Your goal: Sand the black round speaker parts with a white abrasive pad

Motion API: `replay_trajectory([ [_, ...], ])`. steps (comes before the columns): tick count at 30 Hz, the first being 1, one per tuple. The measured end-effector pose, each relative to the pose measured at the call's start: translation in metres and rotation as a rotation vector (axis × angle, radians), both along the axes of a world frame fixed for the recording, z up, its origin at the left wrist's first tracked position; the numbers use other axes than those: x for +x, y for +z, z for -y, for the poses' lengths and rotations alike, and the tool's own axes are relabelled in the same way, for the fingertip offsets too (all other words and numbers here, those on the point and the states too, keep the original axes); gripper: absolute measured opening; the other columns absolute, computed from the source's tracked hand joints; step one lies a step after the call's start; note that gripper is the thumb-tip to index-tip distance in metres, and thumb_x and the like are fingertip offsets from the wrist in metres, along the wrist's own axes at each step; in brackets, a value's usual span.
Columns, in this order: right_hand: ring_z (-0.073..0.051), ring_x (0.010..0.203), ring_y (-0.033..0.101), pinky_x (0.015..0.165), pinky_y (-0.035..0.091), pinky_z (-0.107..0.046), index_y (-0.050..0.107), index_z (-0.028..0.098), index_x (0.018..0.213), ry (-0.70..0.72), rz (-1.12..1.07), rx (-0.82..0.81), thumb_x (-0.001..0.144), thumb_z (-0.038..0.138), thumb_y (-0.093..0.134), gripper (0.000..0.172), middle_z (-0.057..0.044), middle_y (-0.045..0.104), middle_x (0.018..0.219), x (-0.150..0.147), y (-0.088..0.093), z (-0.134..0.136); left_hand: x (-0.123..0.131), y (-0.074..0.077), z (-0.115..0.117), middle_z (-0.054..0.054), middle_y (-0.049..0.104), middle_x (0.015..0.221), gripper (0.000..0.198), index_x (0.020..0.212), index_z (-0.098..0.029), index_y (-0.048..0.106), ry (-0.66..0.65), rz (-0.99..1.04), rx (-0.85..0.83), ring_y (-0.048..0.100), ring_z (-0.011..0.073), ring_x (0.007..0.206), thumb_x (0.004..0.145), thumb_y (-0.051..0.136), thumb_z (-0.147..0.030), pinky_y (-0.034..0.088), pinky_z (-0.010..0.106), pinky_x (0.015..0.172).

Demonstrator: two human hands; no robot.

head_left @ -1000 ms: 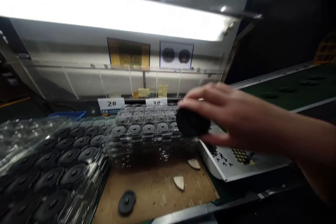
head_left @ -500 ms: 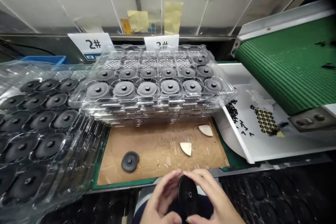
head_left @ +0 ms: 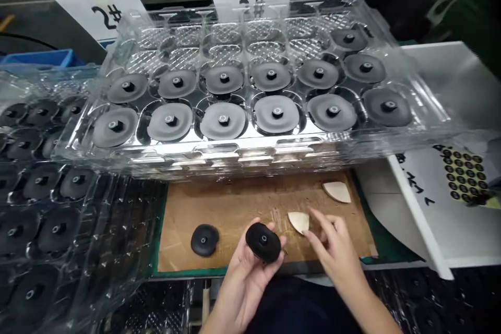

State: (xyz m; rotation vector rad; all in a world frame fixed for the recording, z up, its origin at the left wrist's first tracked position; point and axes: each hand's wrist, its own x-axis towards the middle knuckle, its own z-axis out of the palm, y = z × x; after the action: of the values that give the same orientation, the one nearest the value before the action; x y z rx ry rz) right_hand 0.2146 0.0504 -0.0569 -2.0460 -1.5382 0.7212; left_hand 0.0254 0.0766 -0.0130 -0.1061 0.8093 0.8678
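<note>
My left hand (head_left: 250, 271) is closed around a black rounded disc (head_left: 263, 242), whose short round post faces up. To its right, my right hand (head_left: 332, 245) has thumb and forefinger apart at the right edge of a cream wedge-shaped piece (head_left: 298, 221). Whether the fingertips press on that piece cannot be made out. Another black disc (head_left: 204, 240) lies post up on the brown cardboard (head_left: 242, 203), left of my left hand. Farther back on the right is a second cream wedge (head_left: 337, 191).
Behind the cardboard stands a stack of clear plastic trays (head_left: 242, 154), the top one partly filled with black discs. More filled trays (head_left: 90, 250) stand at left. On the right, a white bin (head_left: 442, 240) holds small black pieces and a yellow sheet of round black stickers (head_left: 465, 175).
My hands have parted: the left keeps the disc and tilts it flatter, while the right has let go and moved to the nearer cream wedge. The view has moved closer to the trays.
</note>
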Motion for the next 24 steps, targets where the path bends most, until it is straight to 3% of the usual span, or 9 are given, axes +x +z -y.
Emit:
replay_trajectory([
  [4,-0.020,0.073,0.058,0.068,0.050,-0.035,0.062,0.021,0.108,0.030,-0.017,0.016,0.088,0.044,0.048,0.034,-0.009,0.054,0.095,-0.004,-0.025,0.001,-0.004,0.000,-0.006,0.007,0.062,0.125,0.045,0.114,-0.027,0.063,0.076,0.025,0.004,0.056,0.0300,0.115,0.070,0.072,-0.034,0.048,0.034,0.094],
  [9,-0.015,0.055,0.056,0.054,0.048,-0.027,0.064,0.021,0.104,0.149,-0.134,0.016,0.088,0.032,0.049,0.024,-0.004,0.064,0.079,-0.008,-0.021,-0.009,-0.007,0.004,-0.008,0.007,0.062,0.125,0.046,0.114,-0.027,0.062,0.131,-0.026,0.056,0.056,0.0290,0.116,0.070,0.072,-0.033,0.049,0.033,0.093],
  [12,-0.012,0.051,0.054,0.047,0.046,-0.023,0.064,0.021,0.102,0.178,-0.200,0.025,0.086,0.029,0.053,0.021,-0.003,0.066,0.083,-0.008,0.007,-0.030,-0.006,0.005,-0.007,0.009,0.063,0.123,0.048,0.116,-0.025,0.060,0.127,-0.062,0.099,0.057,0.0302,0.114,0.070,0.073,-0.031,0.047,0.036,0.095],
  [16,-0.015,0.087,0.061,0.072,0.050,-0.024,0.057,0.025,0.111,0.209,-0.378,0.151,0.090,0.026,0.048,0.022,-0.003,0.063,0.103,-0.031,0.071,-0.041,-0.004,0.013,-0.001,0.010,0.065,0.118,0.053,0.115,-0.022,0.061,0.067,-0.122,0.146,0.060,0.0255,0.109,0.064,0.078,-0.027,0.049,0.031,0.091],
  [19,-0.014,0.087,0.061,0.075,0.049,-0.023,0.057,0.022,0.110,0.396,-0.503,0.200,0.090,0.017,0.046,0.024,-0.003,0.063,0.096,-0.052,0.108,-0.035,-0.005,0.021,0.005,0.009,0.069,0.108,0.053,0.109,-0.021,0.064,-0.021,-0.123,0.156,0.063,0.0223,0.103,0.059,0.081,-0.025,0.049,0.026,0.087],
  [22,-0.012,0.074,0.060,0.067,0.048,-0.021,0.061,0.022,0.101,0.555,-0.482,0.013,0.088,0.013,0.047,0.021,0.000,0.064,0.086,-0.059,0.123,-0.030,-0.008,0.027,0.011,0.008,0.068,0.108,0.060,0.111,-0.023,0.063,-0.048,-0.145,0.170,0.063,0.0204,0.099,0.055,0.084,-0.024,0.051,0.022,0.080],
  [24,-0.012,0.075,0.060,0.068,0.047,-0.022,0.062,0.021,0.097,0.542,-0.439,0.023,0.088,0.013,0.047,0.019,-0.001,0.064,0.086,-0.060,0.124,-0.028,-0.009,0.031,0.015,0.006,0.069,0.102,0.055,0.108,-0.022,0.065,-0.040,-0.157,0.189,0.064,0.0182,0.093,0.056,0.083,-0.028,0.051,0.019,0.073],
])
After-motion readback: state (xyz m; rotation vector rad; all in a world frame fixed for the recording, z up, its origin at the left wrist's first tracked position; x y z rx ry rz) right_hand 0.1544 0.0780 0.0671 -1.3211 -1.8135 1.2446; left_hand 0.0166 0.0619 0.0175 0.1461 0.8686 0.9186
